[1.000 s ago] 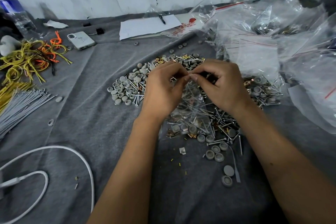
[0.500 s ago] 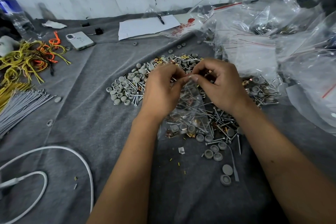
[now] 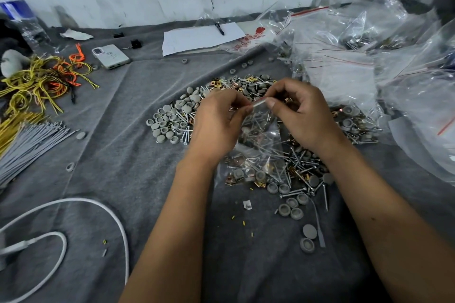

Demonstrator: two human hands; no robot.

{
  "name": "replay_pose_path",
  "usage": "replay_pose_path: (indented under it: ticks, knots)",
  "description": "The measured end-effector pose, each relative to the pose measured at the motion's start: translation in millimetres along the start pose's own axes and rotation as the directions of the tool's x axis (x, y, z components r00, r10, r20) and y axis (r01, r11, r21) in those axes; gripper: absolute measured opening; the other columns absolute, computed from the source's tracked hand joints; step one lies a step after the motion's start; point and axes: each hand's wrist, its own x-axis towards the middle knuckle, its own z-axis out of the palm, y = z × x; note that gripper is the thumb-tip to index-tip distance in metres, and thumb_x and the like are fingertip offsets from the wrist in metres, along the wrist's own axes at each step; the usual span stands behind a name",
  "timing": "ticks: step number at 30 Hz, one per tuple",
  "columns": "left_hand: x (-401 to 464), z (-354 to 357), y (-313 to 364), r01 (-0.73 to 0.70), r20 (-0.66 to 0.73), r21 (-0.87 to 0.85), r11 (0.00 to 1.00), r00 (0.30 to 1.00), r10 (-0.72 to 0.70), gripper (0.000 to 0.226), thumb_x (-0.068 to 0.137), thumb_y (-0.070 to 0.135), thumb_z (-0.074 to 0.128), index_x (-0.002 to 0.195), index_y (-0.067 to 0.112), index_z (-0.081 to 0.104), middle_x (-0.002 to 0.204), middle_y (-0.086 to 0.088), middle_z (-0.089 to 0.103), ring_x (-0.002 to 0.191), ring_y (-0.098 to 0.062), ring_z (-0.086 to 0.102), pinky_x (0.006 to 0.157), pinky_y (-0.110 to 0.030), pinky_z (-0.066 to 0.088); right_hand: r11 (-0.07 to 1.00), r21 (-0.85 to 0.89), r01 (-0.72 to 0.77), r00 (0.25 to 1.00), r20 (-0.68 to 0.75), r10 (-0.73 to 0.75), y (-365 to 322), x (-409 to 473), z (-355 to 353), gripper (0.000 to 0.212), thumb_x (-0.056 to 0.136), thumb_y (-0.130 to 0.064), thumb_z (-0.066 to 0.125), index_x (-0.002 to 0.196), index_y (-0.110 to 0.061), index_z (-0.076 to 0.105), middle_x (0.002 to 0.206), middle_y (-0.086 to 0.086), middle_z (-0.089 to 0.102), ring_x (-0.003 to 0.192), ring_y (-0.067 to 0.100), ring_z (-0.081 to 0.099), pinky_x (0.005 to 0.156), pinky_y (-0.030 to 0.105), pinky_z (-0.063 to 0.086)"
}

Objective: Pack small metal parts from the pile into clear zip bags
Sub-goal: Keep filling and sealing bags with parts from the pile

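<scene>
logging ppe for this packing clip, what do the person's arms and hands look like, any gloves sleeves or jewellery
Both forearms are bare as far as the frame shows: no sleeve edge comes into view. The left hand and right hand wear no gloves, and no rings, watch or wristband show on either. The fingernails that show are short and unpainted. No tape, bandage or markings appear on them.

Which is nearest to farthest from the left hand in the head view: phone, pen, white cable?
From the left hand:
1. Pen, straight behind, on the paper.
2. Phone, far left, near the wires.
3. White cable, lower left, too close to the phone to rank firmly.
</scene>
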Motion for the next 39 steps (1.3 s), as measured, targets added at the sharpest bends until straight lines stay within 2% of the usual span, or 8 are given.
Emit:
replay_pose_path:
  ticks: [7, 15, 22, 24, 30, 33, 37, 39]
  knots:
    - [-0.7, 7.0, 3.5, -0.119, 0.005, 0.03, 0.992, 0.993, 0.119, 0.006, 0.091, 0.014, 0.077, 0.089, 0.009, 0.073, 0.087, 0.003, 0.07, 0.086, -0.021, 0.061, 0.079, -0.042, 0.05, 1.0, -0.023, 0.012, 0.999, 0.038, -0.011, -0.2, -0.5, 3.5, 0.005, 0.093, -0.014, 0.074, 0.097, -0.016, 0.076, 0.088, -0.008, 0.072, 0.083, 0.009, 0.069, 0.076, 0.029, 0.058]
    - [0.0, 2.3, 0.1, -0.028, -0.003, -0.006, 1.0, 1.0, 0.028, 0.007, 0.088, 0.022, 0.081, 0.087, 0.017, 0.077, 0.085, 0.009, 0.071, 0.089, -0.019, 0.063, 0.083, -0.044, 0.05, 1.0, -0.018, 0.0, 1.0, 0.006, 0.0, 0.5, -0.4, 1.6, 0.005, 0.092, -0.014, 0.076, 0.094, -0.019, 0.075, 0.086, -0.008, 0.073, 0.082, 0.01, 0.07, 0.076, 0.035, 0.06]
    - [0.2, -1.0, -2.2, 0.059, 0.023, 0.058, 0.997, 0.998, -0.06, 0.005, 0.09, 0.017, 0.079, 0.087, 0.018, 0.074, 0.092, 0.001, 0.065, 0.085, -0.005, 0.051, 0.074, -0.011, 0.033, 0.999, 0.002, -0.039, 0.999, -0.027, 0.039, -0.4, -0.2, 0.8, 0.015, 0.093, -0.011, 0.074, 0.093, -0.025, 0.071, 0.086, -0.008, 0.072, 0.081, 0.011, 0.069, 0.074, 0.028, 0.059]
    - [-0.1, -1.1, -1.3, 0.067, 0.031, 0.054, 0.996, 0.997, -0.069, 0.005, 0.091, 0.019, 0.078, 0.088, 0.02, 0.074, 0.093, 0.002, 0.065, 0.087, -0.009, 0.053, 0.076, -0.015, 0.036, 0.999, 0.008, -0.05, 0.998, -0.032, 0.051, 0.2, -0.1, 0.8, 0.013, 0.093, -0.011, 0.073, 0.094, -0.024, 0.071, 0.087, -0.006, 0.072, 0.081, 0.012, 0.069, 0.074, 0.028, 0.059]
    - [1.3, -7.0, -7.5, 0.171, 0.049, 0.016, 0.985, 0.984, -0.171, 0.01, 0.092, 0.023, 0.076, 0.086, 0.03, 0.071, 0.094, 0.013, 0.062, 0.096, -0.013, 0.06, 0.092, -0.046, 0.051, 0.994, 0.06, -0.09, 0.994, -0.057, 0.094, 3.3, 1.7, -3.1, 0.011, 0.094, -0.009, 0.072, 0.095, -0.02, 0.072, 0.085, -0.005, 0.072, 0.077, 0.005, 0.067, 0.071, 0.019, 0.054]
    - [0.3, -6.3, -6.7, 0.169, 0.031, -0.001, 0.986, 0.985, -0.169, 0.012, 0.091, 0.02, 0.078, 0.084, 0.028, 0.071, 0.093, 0.015, 0.06, 0.097, -0.015, 0.06, 0.094, -0.049, 0.051, 0.992, 0.076, -0.097, 0.993, -0.058, 0.101, 2.6, 1.5, -2.5, 0.013, 0.094, -0.009, 0.072, 0.093, -0.022, 0.072, 0.084, -0.006, 0.072, 0.075, 0.003, 0.067, 0.069, 0.015, 0.052]
    - [0.6, -4.1, -7.7, 0.304, 0.051, -0.206, 0.93, 0.953, -0.3, 0.01, 0.089, 0.026, 0.079, 0.082, 0.025, 0.073, 0.091, 0.005, 0.073, 0.095, -0.022, 0.07, 0.086, -0.055, 0.058, 0.981, 0.133, -0.144, 0.985, -0.077, 0.155, 2.1, 1.3, -4.6, 0.011, 0.096, -0.011, 0.07, 0.094, -0.022, 0.072, 0.086, 0.0, 0.074, 0.085, 0.018, 0.073, 0.074, 0.034, 0.063]
    - [0.8, -4.8, -9.1, 0.322, 0.07, -0.213, 0.923, 0.947, -0.314, 0.009, 0.091, 0.026, 0.078, 0.083, 0.025, 0.074, 0.089, 0.004, 0.075, 0.09, -0.02, 0.071, 0.084, -0.055, 0.059, 0.975, 0.156, -0.16, 0.981, -0.081, 0.174, 2.3, 1.5, -5.4, 0.011, 0.097, -0.01, 0.069, 0.093, -0.02, 0.072, 0.087, 0.002, 0.075, 0.087, 0.022, 0.074, 0.077, 0.044, 0.064]
